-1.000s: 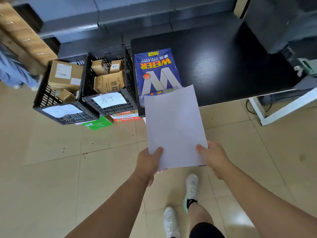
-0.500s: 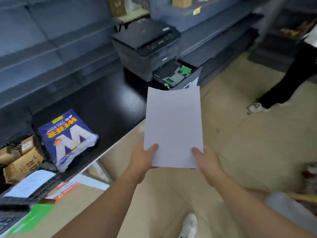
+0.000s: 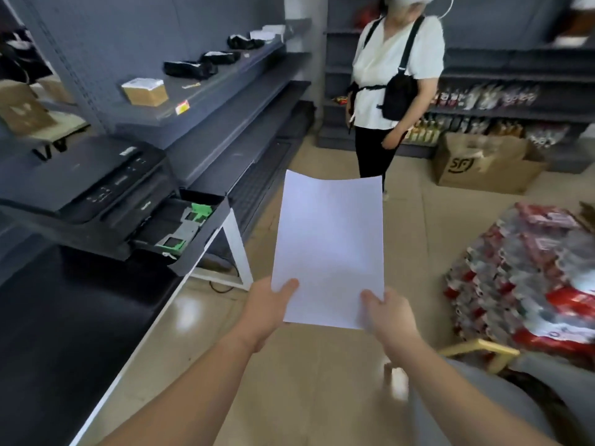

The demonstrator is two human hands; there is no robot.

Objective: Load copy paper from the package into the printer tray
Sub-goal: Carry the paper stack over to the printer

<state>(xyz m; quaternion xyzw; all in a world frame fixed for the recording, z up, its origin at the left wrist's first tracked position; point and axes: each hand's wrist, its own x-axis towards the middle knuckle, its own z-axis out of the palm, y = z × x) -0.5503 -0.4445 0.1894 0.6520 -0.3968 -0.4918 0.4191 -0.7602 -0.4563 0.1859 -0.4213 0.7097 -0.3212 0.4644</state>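
Observation:
I hold a thin stack of white copy paper (image 3: 330,249) upright in front of me over the floor. My left hand (image 3: 269,305) grips its lower left corner and my right hand (image 3: 388,315) its lower right corner. The black printer (image 3: 87,194) stands on the black table (image 3: 48,333) to the left. Its paper tray (image 3: 178,228) is pulled out toward the table's end, with green guides inside and no paper showing in it. The paper is to the right of the tray and apart from it. The paper package is out of view.
A person in a white top (image 3: 392,85) stands ahead in the aisle. Grey shelves (image 3: 225,101) run behind the printer. A cardboard box (image 3: 483,164) sits at the far right, and shrink-wrapped packs of bottles (image 3: 528,278) lie on the floor at right.
My view has swung right: the blue paper package has left the frame, and the printer with its open tray now sits at the left. Both hands still hold the paper.

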